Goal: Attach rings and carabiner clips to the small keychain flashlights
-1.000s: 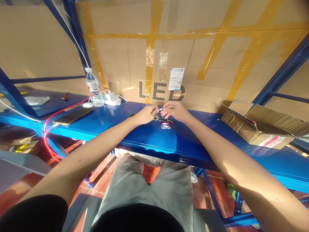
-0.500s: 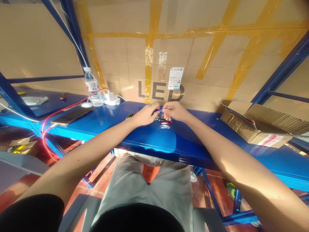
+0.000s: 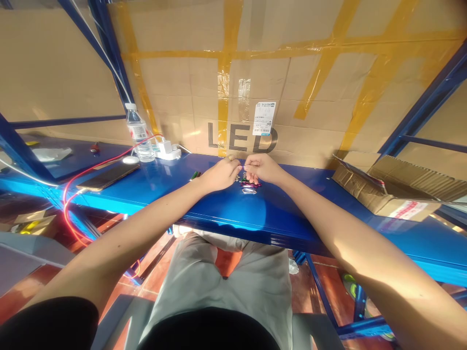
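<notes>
Over the blue shelf, my left hand and my right hand meet fingertip to fingertip. Both are pinched closed on a small purple carabiner, mostly hidden by the fingers. Just below my right fingers lies a small pile of coloured metal carabiners: a magenta carabiner and a silver carabiner show best, with bits of green behind. Small metallic parts lie by my left fingertips. Beyond my left wrist sits a dark green item, partly covered by the forearm.
A water bottle, a white power strip and a phone with a red cable are to the left. An open cardboard box stands right. Behind the shelf rises a large taped carton.
My left hand has turned slightly and its fingers have closed further, so less of the purple carabiner shows. My right hand stays nearly in place. The view has shifted slightly.
</notes>
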{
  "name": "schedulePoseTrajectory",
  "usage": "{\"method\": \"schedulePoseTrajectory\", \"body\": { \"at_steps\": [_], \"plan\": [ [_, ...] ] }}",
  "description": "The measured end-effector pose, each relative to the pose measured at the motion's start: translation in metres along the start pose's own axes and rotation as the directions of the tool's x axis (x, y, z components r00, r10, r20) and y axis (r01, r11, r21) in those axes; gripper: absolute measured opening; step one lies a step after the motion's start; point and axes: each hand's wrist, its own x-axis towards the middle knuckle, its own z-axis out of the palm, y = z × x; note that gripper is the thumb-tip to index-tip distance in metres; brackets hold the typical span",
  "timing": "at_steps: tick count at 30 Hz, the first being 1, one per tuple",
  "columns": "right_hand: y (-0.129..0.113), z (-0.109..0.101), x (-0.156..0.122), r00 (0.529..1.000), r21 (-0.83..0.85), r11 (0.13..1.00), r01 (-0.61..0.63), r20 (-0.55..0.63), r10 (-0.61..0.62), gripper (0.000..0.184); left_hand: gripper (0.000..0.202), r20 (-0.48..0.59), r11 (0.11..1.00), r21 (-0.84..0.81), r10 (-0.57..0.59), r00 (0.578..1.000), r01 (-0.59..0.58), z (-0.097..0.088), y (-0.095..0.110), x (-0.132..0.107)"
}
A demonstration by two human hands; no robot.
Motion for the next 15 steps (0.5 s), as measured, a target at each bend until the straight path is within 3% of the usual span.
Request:
{"method": "schedulePoseTrajectory", "body": {
  "at_steps": [15],
  "plan": [
    [-0.0057, 0.0010, -0.0050, 1.000, 0.089, 0.996, -0.019, 0.014, 0.018, 0.031, 0.016, -0.112, 0.993, -0.062, 0.092, 0.989, -0.100, -0.0017, -0.0027, -0.0005]
  ]
}}
